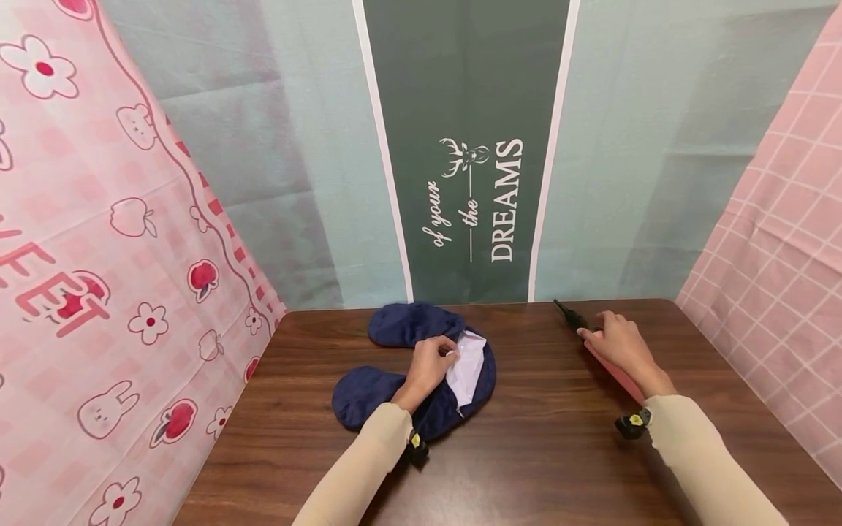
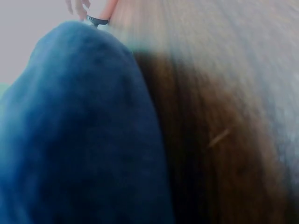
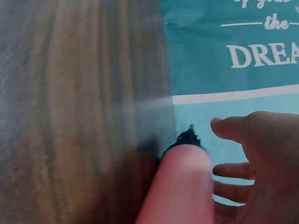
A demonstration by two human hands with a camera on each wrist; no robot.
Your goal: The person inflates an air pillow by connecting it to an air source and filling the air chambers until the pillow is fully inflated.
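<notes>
A navy U-shaped neck pillow (image 1: 375, 391) lies on the left part of the table, its two arms toward the left. White inner material (image 1: 467, 369) shows through an opening along its curve. At that opening, the thumb and forefinger of my left hand (image 1: 427, 369) pinch the edge; whether cover or white material is unclear. In the left wrist view the pillow (image 2: 93, 126) looms close and blurred. A pink cylinder with a black tapered end (image 3: 180, 182) lies at the right. Over it, my right hand (image 1: 621, 343) has its fingers spread apart, loosely bent.
The brown wooden table (image 1: 526, 467) ends at a hanging green cloth (image 1: 473, 88) with white lettering. Patterned pink cloth (image 1: 131, 256) hangs on the left, and pink checked cloth (image 1: 776, 292) on the right. Each wrist wears a small black camera (image 1: 633, 425).
</notes>
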